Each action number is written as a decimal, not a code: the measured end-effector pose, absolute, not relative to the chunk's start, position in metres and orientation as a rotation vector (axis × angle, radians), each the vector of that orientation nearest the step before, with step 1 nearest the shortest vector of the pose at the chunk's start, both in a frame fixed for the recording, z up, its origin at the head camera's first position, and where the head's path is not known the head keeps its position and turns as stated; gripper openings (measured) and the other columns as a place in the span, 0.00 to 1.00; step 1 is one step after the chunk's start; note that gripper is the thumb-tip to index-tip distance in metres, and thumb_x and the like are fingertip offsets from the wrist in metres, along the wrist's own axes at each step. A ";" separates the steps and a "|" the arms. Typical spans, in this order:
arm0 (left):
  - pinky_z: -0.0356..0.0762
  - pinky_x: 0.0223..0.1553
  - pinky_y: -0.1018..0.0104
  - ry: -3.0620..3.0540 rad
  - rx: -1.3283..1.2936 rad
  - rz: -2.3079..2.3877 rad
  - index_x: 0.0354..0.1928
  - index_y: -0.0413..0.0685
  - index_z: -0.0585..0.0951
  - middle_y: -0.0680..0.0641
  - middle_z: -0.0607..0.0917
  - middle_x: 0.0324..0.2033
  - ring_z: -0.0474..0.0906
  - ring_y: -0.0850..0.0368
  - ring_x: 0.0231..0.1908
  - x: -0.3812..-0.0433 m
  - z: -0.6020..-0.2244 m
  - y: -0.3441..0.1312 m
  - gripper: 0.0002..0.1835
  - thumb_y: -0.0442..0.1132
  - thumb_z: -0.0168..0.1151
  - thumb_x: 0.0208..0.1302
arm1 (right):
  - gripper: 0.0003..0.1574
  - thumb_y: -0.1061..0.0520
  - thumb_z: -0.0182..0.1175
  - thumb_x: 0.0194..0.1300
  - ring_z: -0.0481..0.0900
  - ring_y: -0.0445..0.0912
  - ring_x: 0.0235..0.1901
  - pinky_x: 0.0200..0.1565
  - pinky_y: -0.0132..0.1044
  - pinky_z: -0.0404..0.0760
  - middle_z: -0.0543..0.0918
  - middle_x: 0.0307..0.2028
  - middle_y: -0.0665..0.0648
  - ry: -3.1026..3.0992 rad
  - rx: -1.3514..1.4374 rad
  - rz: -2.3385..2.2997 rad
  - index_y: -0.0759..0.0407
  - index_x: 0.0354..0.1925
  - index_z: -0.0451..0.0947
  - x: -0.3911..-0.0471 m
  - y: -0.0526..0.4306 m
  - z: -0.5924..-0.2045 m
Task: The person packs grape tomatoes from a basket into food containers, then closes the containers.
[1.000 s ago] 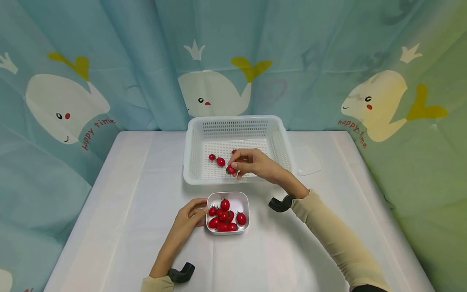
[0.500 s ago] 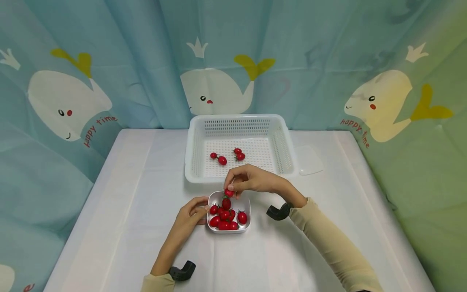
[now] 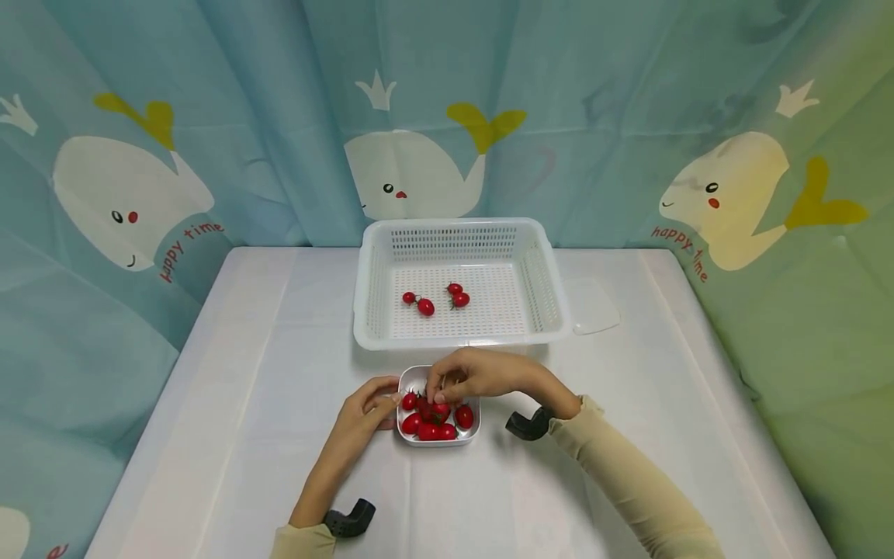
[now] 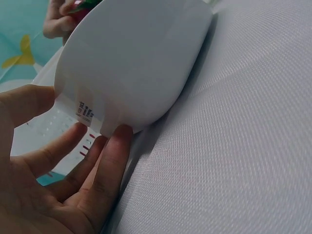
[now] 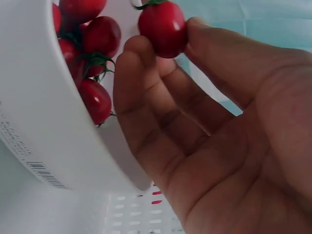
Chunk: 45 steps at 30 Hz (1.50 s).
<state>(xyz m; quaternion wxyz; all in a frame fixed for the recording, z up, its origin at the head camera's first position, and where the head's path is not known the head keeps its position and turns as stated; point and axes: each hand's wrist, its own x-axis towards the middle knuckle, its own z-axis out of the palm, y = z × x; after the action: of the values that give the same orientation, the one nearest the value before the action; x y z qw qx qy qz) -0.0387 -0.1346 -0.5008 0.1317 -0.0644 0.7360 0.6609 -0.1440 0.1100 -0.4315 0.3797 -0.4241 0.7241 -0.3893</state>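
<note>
Person at a white-covered table (image 3: 279,435); front edge outside the head view. Left hand (image 3: 365,407) grips the left side of a small white box (image 3: 440,444), thumb by the rim, other fingers against the outer wall. Box sits about midway between the table's left and right edges, well in from the far edge. Printed marks on its wall show in both wrist views.

Right hand (image 3: 482,373) pinches one red tomato (image 5: 163,29) between thumb and fingers, green stem end showing, held over the box; whether it touches the fruit below, cannot tell. Loose tomatoes (image 3: 428,432) lie bunched in the box, mostly toward its near wall; count uncertain, hand covers part.

Beyond the box, a white slotted basket (image 3: 461,341) stands at the table's far edge, near its middle. Four basket tomatoes (image 3: 425,307) on its floor, two on the left, two nearer the middle. Thin clear plastic piece (image 3: 592,307) lies just right of the basket, toward the far right corner.

Black mounts (image 3: 351,519) on both wrists, tan sleeves (image 3: 628,473). Behind the far edge, a blue-green curtain (image 3: 279,116) printed with whales.
</note>
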 end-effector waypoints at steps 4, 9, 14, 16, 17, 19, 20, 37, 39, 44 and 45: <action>0.87 0.44 0.69 2.125 -0.179 1.930 0.66 0.44 0.78 0.37 0.85 0.57 0.83 0.57 0.49 -0.038 -0.500 -0.135 0.22 0.42 0.63 0.75 | 0.05 0.56 0.64 0.74 0.80 0.36 0.37 0.46 0.30 0.83 0.85 0.38 0.46 1.903 -1.110 -0.933 0.52 0.45 0.85 -0.143 0.109 -0.435; 0.87 0.44 0.69 2.132 -0.179 1.925 0.65 0.44 0.79 0.37 0.85 0.58 0.83 0.56 0.50 -0.038 -0.500 -0.134 0.22 0.43 0.63 0.74 | 0.05 0.57 0.64 0.73 0.80 0.36 0.39 0.48 0.29 0.83 0.85 0.39 0.45 1.927 -1.136 -0.892 0.51 0.45 0.85 -0.142 0.107 -0.440; 0.87 0.44 0.68 2.131 -0.182 1.927 0.65 0.45 0.79 0.37 0.86 0.55 0.83 0.55 0.50 -0.038 -0.500 -0.134 0.21 0.43 0.63 0.74 | 0.04 0.59 0.65 0.73 0.80 0.36 0.39 0.48 0.29 0.83 0.85 0.39 0.46 1.923 -1.169 -0.871 0.53 0.43 0.86 -0.142 0.105 -0.441; 0.87 0.44 0.69 2.133 -0.185 1.928 0.65 0.45 0.79 0.37 0.86 0.55 0.83 0.55 0.50 -0.038 -0.500 -0.134 0.21 0.43 0.63 0.74 | 0.03 0.59 0.65 0.72 0.79 0.35 0.38 0.47 0.28 0.82 0.85 0.39 0.47 1.924 -1.180 -0.857 0.53 0.43 0.86 -0.141 0.104 -0.441; 0.87 0.44 0.69 2.134 -0.187 1.927 0.65 0.45 0.79 0.37 0.86 0.55 0.83 0.55 0.51 -0.038 -0.500 -0.134 0.21 0.43 0.64 0.74 | 0.03 0.59 0.66 0.72 0.79 0.35 0.38 0.47 0.28 0.82 0.85 0.39 0.47 1.929 -1.186 -0.846 0.53 0.43 0.86 -0.141 0.104 -0.441; 0.87 0.44 0.69 2.138 -0.193 1.926 0.65 0.45 0.79 0.38 0.86 0.55 0.83 0.55 0.51 -0.038 -0.499 -0.133 0.21 0.43 0.64 0.74 | 0.02 0.59 0.67 0.71 0.79 0.35 0.38 0.46 0.28 0.82 0.84 0.38 0.46 1.940 -1.188 -0.829 0.53 0.42 0.85 -0.140 0.103 -0.440; 0.87 0.44 0.70 2.140 -0.194 1.924 0.65 0.45 0.79 0.38 0.86 0.56 0.83 0.55 0.51 -0.038 -0.500 -0.133 0.21 0.43 0.64 0.74 | 0.02 0.58 0.67 0.71 0.78 0.35 0.37 0.46 0.28 0.82 0.84 0.38 0.46 1.947 -1.187 -0.823 0.53 0.42 0.85 -0.140 0.102 -0.440; 0.88 0.45 0.68 2.122 -0.172 1.947 0.66 0.43 0.78 0.37 0.83 0.61 0.83 0.55 0.51 -0.038 -0.503 -0.134 0.23 0.43 0.64 0.74 | 0.05 0.58 0.71 0.68 0.78 0.34 0.33 0.40 0.26 0.81 0.83 0.37 0.47 1.975 -1.213 -0.836 0.53 0.41 0.83 -0.137 0.102 -0.442; 0.88 0.45 0.67 2.126 -0.169 1.948 0.66 0.43 0.78 0.37 0.83 0.61 0.84 0.55 0.52 -0.038 -0.503 -0.134 0.23 0.43 0.63 0.74 | 0.05 0.58 0.70 0.68 0.78 0.34 0.34 0.41 0.26 0.82 0.84 0.37 0.46 1.980 -1.219 -0.838 0.53 0.41 0.83 -0.137 0.102 -0.442; 0.88 0.45 0.67 2.129 -0.167 1.947 0.66 0.43 0.78 0.36 0.83 0.60 0.84 0.52 0.53 -0.038 -0.503 -0.134 0.23 0.43 0.63 0.74 | 0.03 0.56 0.69 0.70 0.78 0.34 0.35 0.42 0.27 0.82 0.84 0.36 0.45 1.994 -1.219 -0.847 0.52 0.42 0.83 -0.137 0.102 -0.441; 0.88 0.45 0.67 2.130 -0.169 1.945 0.66 0.43 0.78 0.37 0.83 0.60 0.84 0.52 0.53 -0.038 -0.503 -0.133 0.23 0.43 0.63 0.74 | 0.03 0.56 0.68 0.70 0.78 0.34 0.35 0.42 0.27 0.82 0.83 0.36 0.45 1.996 -1.218 -0.848 0.51 0.42 0.83 -0.137 0.102 -0.440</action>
<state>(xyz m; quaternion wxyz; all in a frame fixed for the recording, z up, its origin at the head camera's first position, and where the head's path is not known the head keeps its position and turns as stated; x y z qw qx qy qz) -0.0378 -0.1334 -0.5028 0.1259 -0.0580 0.7313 0.6679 -0.1372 0.1024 -0.4400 0.3212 -0.4637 0.7600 -0.3228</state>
